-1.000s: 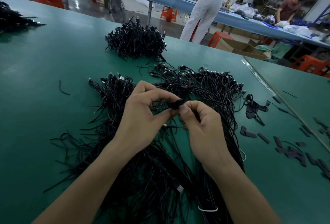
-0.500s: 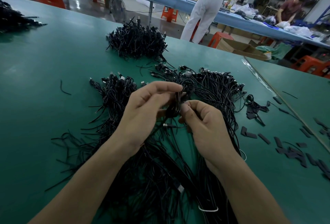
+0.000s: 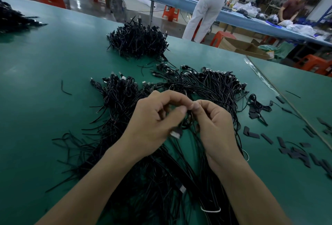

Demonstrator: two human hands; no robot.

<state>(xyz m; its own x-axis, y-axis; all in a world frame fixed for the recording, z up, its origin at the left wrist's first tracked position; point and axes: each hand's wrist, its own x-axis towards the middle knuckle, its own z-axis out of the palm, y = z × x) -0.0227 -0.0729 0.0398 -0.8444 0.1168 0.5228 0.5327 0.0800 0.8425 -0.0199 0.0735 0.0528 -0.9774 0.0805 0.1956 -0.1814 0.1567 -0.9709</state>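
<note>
**Green bench, one more cable on the wrap**

Green worktable (image 3: 53, 63) in a busy workshop, strewn with black wiring. Close together at centre, left hand (image 3: 154, 122) and right hand (image 3: 215, 127), both pinching a small coiled cable (image 3: 187, 117) held just above the loose heap (image 3: 206, 88). Looks roughly mid-job: finished bundles (image 3: 138, 41) stacked at 12 o'clock, plenty more waiting uncoiled beneath the wrists, black strips (image 3: 296, 153) scattered at 3 o'clock. Seems wound but not yet bound. Stands roughly upright, long axis near 12-to-6, with silver plug (image 3: 175, 133) hanging toward 7 o'clock.
</note>
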